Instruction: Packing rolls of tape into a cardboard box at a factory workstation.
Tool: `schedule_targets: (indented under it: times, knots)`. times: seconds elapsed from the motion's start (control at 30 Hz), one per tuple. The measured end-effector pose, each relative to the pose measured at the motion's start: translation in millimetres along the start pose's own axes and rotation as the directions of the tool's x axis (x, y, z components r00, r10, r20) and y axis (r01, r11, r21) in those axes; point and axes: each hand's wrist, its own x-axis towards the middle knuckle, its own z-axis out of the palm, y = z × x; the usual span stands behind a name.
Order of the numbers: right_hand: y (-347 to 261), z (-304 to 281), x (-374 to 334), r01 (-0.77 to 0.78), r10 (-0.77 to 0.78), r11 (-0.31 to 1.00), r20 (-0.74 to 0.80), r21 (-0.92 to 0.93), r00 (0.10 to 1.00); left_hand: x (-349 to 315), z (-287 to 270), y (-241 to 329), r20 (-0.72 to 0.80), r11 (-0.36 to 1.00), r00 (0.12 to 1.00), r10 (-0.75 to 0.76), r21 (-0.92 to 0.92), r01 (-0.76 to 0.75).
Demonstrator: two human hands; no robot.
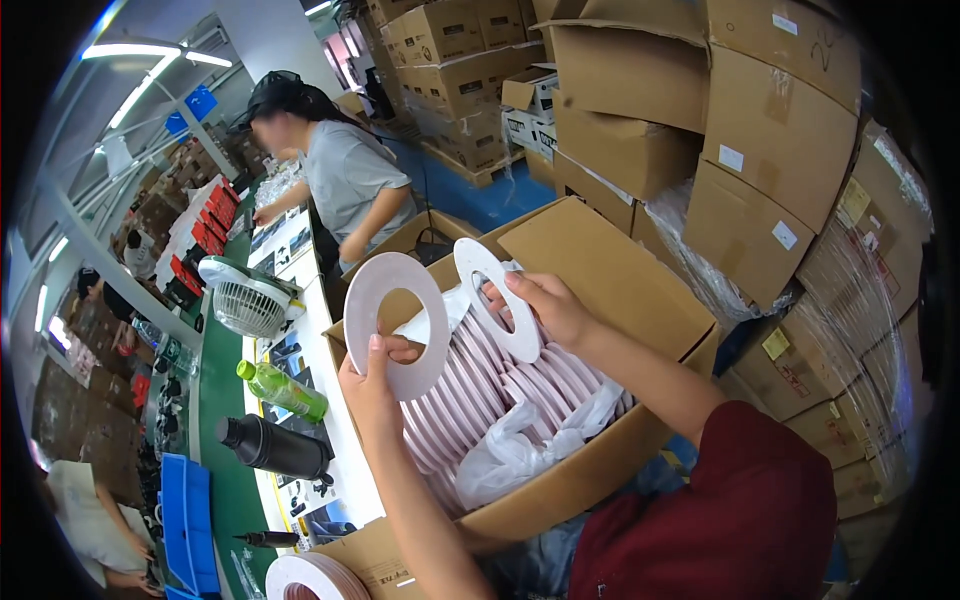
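Note:
A flat white ring (432, 330) with a wide round hole is pinched in my left hand (372, 385), thumb in front and fingers through the hole. My right hand (548, 305) grips a second white ring (525, 340), tilted more edge-on, with fingertips in its opening. Both rings are raised over an open cardboard box (600, 265). Rows of similar white rings (455, 395) stand on edge inside that box, packed closely. A crumpled clear plastic bag (510, 460) lies over part of them.
Left of the box runs a workbench with a green bottle (285, 390), a black bottle (275, 447), a small fan (248, 297) and a blue bin (187, 520). More rings (325, 580) are stacked at the near edge. A co-worker (350, 165) stands ahead. Cardboard cartons (775, 140) rise at right.

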Motion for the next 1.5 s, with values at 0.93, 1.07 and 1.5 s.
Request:
schedule_targets:
  times: [0.93, 1.07, 1.5]
  knots:
    - [10, -22, 18, 0.189, -0.211, 0.968, -0.134, -0.163, 0.968, 1, -2, -17, -0.045, 0.992, 0.996, -0.080, -0.100, 0.076]
    - [9, -21, 16, 0.207, -0.225, 0.960, -0.079, -0.189, 0.971, 3, -2, -22, -0.063, 0.997, 0.998, 0.013, -0.077, -0.018]
    - [-57, 17, 47, 0.328, -0.549, 0.630, -0.105, -0.705, 0.829, -2, -9, -26, -0.077, 0.981, 0.981, 0.176, 0.096, -0.168]
